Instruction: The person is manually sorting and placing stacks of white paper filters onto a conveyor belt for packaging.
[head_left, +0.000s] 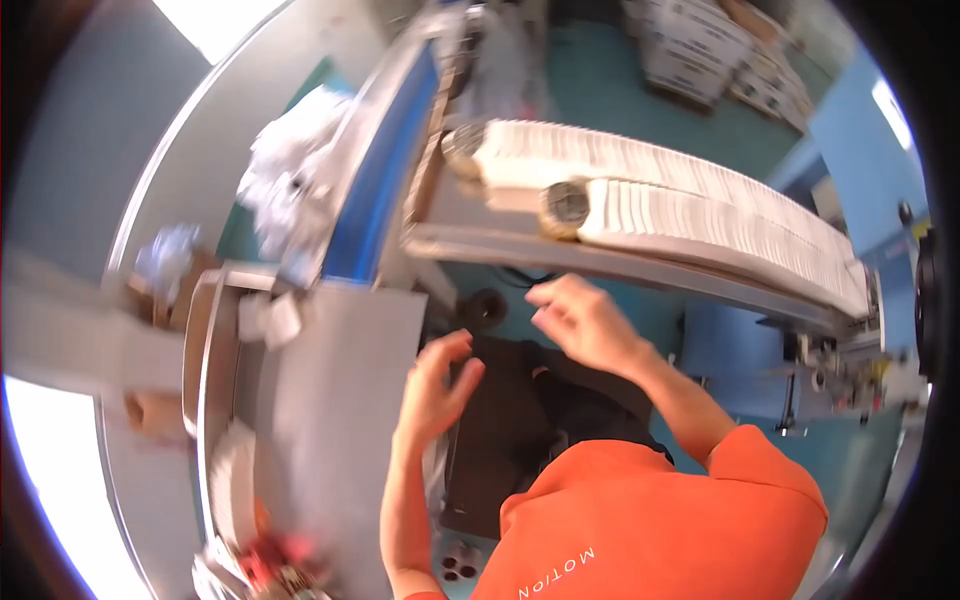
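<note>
While both hands hang before the orange shirt [650,530], neither grasps anything that can be seen. The left hand [432,390] is unclenched, thumb apart from the fingers, just beside the edge of the grey table [335,370]. The right hand [592,325] is loosely curled, its blurred fingertips near the front rim of the tray [600,263] but seemingly apart from it.

Beyond the right hand, in the tray, lies the near row [720,235]: thin white pieces standing on edge, closely packed, with a round disc [567,205] at its left end. Behind it runs the far row [640,155], of similar make, with a second disc [464,148] at its left end. The material cannot be told for certain. Single pieces are probably light, pliable and easily creased; a long run would likely sag or fan apart if lifted at its middle. A sound hold would be a short block pressed flat between two palms, end to end, or one piece pinched by its upper edge. The discs look heavier and hard, best gripped around the rim.

Farthest off, white cartons [695,50] stand on the green floor [590,75].
</note>
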